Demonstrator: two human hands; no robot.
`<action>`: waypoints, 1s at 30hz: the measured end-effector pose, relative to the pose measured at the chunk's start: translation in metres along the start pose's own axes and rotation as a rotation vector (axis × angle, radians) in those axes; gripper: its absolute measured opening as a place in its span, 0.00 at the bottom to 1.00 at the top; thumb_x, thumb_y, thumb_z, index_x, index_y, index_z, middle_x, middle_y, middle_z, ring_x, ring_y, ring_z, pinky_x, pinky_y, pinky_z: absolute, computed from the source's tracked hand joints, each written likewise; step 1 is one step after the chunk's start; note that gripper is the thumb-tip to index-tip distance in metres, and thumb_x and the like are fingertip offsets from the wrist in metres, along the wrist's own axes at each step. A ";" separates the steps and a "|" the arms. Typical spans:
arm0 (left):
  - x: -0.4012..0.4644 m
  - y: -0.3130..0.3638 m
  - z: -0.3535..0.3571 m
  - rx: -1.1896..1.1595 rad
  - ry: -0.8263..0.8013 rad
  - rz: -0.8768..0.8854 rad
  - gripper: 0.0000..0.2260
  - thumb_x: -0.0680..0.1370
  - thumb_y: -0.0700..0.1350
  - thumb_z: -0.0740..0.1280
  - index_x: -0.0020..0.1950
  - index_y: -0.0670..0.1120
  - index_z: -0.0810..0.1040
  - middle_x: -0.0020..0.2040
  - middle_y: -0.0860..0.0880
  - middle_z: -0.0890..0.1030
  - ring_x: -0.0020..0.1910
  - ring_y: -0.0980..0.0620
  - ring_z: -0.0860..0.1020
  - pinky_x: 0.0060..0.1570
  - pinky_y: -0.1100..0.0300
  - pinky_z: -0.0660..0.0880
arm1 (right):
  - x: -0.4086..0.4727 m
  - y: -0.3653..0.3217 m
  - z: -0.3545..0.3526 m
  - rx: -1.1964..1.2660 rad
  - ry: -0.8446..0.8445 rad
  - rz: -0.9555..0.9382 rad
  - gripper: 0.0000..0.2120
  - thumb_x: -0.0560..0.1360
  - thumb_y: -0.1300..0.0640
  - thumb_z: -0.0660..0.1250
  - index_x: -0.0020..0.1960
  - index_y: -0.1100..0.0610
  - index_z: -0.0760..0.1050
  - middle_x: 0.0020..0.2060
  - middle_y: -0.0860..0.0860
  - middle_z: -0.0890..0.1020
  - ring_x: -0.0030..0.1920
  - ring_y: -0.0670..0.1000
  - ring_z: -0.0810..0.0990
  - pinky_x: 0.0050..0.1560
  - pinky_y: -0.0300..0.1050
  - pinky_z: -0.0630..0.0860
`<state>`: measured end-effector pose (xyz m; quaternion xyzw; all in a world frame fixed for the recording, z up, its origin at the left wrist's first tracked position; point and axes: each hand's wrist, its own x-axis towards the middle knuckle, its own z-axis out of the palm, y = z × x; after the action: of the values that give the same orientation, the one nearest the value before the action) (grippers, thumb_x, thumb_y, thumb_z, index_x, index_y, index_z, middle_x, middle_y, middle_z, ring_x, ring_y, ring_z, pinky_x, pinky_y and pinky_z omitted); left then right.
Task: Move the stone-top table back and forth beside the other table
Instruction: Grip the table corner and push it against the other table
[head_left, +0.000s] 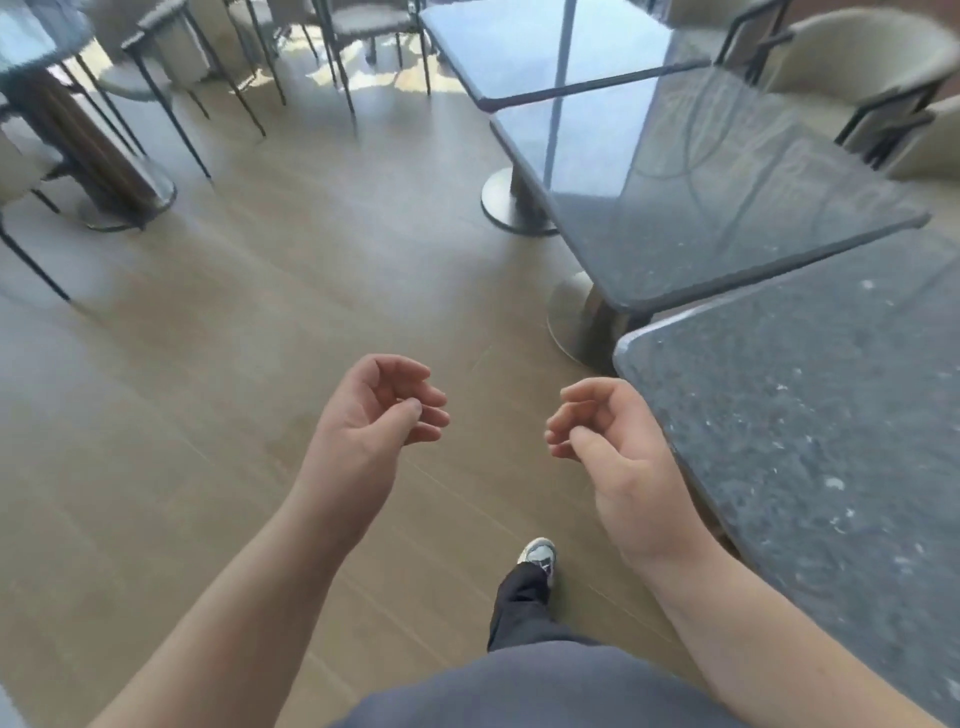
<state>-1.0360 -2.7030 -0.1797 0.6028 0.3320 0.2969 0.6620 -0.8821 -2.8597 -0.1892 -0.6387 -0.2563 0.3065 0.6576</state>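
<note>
Stone-top table (810, 441) sits at the near right, and no hand is on it. Left hand (371, 415) hangs over the floor (218, 374), palm turned up, fingers loosely curled, grip holding nothing. Right hand (602, 431) mirrors it just beside the table's near-left corner, fingers loosely curled too, grip also holding nothing, and I cannot tell if the wrist brushes the edge. Both bare forearms reach in from the bottom. Below them, a shoe (539, 555) and a dark trouser leg stand on the wood floor. Beyond the speckled tabletop, a second dark table (701, 197) stands right beside it on a round metal base (571, 322), a narrow gap between the two. A third table (545, 47) lines up farther back. Chairs (857, 67) sit at the far right, more thin-legged ones at the far left.
</note>
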 end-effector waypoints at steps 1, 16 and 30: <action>0.021 -0.001 0.011 0.008 -0.027 0.000 0.12 0.74 0.37 0.61 0.54 0.46 0.78 0.43 0.50 0.83 0.43 0.48 0.83 0.45 0.56 0.80 | 0.014 0.004 -0.008 0.010 0.031 0.008 0.16 0.78 0.76 0.55 0.57 0.60 0.72 0.40 0.49 0.80 0.45 0.50 0.80 0.52 0.48 0.79; 0.235 -0.026 0.136 0.138 -0.361 -0.233 0.13 0.79 0.28 0.58 0.54 0.43 0.76 0.41 0.51 0.83 0.41 0.50 0.82 0.47 0.52 0.80 | 0.169 0.028 -0.090 0.032 0.396 0.151 0.15 0.78 0.75 0.55 0.55 0.60 0.73 0.41 0.52 0.80 0.42 0.46 0.80 0.48 0.42 0.79; 0.414 -0.065 0.150 0.268 -0.741 -0.468 0.14 0.79 0.28 0.57 0.55 0.42 0.76 0.43 0.49 0.84 0.43 0.50 0.84 0.47 0.53 0.83 | 0.266 0.083 -0.059 -0.009 0.926 0.351 0.18 0.76 0.74 0.54 0.52 0.55 0.73 0.39 0.49 0.80 0.38 0.44 0.80 0.44 0.40 0.78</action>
<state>-0.6674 -2.4707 -0.2700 0.6575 0.2356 -0.1416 0.7016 -0.6642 -2.7056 -0.2899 -0.7443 0.1730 0.0956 0.6379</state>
